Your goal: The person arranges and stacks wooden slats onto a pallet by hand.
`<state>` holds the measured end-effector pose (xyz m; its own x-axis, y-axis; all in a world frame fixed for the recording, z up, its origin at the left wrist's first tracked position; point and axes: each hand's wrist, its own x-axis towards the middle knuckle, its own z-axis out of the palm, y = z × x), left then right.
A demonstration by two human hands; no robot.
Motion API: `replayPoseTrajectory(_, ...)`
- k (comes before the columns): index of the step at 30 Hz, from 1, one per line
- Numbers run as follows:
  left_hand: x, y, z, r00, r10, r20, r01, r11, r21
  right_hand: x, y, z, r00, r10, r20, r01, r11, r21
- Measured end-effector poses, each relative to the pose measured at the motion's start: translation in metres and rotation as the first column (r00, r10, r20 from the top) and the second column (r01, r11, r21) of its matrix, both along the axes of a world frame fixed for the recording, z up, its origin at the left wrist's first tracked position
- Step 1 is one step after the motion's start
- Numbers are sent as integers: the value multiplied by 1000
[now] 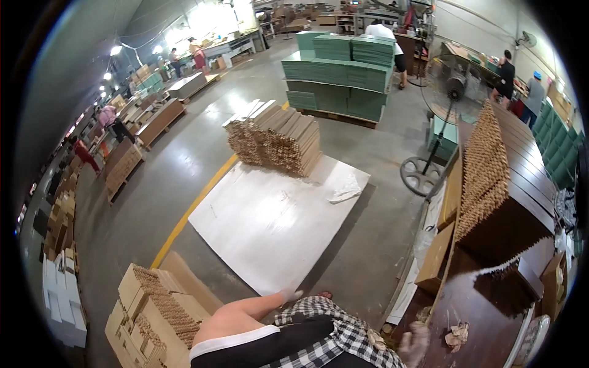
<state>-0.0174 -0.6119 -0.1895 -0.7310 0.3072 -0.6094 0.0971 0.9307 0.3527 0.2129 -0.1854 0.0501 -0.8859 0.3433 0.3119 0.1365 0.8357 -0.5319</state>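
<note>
A large white sheet (264, 221) lies in front of me, its near corner close to my body. Beside that corner is my left hand (291, 296), in a pale glove. It is small in view and its fingers do not show clearly, so whether it touches the sheet I cannot tell. At the lower right, my right hand (415, 343), also gloved, is at the edge of a dark brown work table (438, 306). Motion smears its fingers. A crumpled tan scrap (457, 337) lies on the tabletop near it.
A stack of brown strips (276, 138) stands on the sheet's far end. Cardboard pieces (156, 313) are piled at my left. Dark panels (512, 184) stand on the table. Beyond are a pedestal fan (451, 92), green stacked boards (340, 80) on a pallet, and several people.
</note>
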Motion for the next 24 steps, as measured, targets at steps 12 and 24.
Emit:
replayPoseTrajectory(12,-70,-4,3,745,544,386,-664,544,514,-121,-63,-54,947,259,192,-93,791,-605)
replayPoseTrajectory(24,-23,196,314,357,-762,-540,908,149,391,-117,-74,38,982,182,-58,11,-357,-934)
